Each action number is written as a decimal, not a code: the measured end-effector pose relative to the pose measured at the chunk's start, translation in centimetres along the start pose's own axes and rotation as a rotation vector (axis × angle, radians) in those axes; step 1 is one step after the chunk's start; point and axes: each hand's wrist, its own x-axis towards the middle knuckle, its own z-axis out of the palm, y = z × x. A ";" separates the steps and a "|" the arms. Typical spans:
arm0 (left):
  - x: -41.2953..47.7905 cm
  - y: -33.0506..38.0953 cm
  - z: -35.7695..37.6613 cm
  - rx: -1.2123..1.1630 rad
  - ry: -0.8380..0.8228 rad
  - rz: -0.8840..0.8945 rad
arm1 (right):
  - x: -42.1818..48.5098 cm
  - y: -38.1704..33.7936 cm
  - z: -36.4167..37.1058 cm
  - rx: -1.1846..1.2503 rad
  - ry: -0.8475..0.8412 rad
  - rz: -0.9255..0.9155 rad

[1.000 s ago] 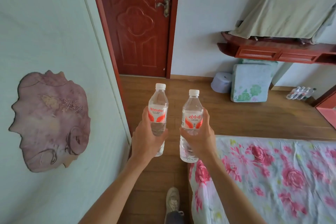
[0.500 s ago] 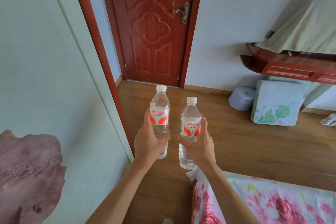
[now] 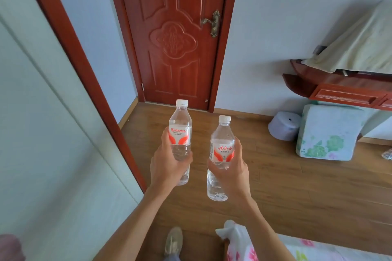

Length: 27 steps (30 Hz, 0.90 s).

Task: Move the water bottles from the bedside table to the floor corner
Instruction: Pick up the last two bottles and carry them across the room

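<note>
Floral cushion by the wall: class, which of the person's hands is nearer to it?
Right. The right hand, gripping a water bottle, is left of the floral cushion and nearer the camera; the left hand, gripping the other bottle, is further left still.

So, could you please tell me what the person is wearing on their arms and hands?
The left hand and right hand are ungloved, with no ring visible, and the left forearm and right forearm are bare to the frame edge, with no sleeve, watch or bracelet in view.
</note>
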 end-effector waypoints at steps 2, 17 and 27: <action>2.0 0.0 0.8 0.008 -0.016 0.015 | 1.8 0.1 0.3 -0.002 0.021 0.013; 21.6 1.2 8.8 -0.028 -0.194 0.164 | 19.4 -0.1 2.4 -0.021 0.221 0.153; 28.1 5.6 14.9 -0.086 -0.300 0.307 | 26.0 1.4 -0.1 -0.007 0.353 0.214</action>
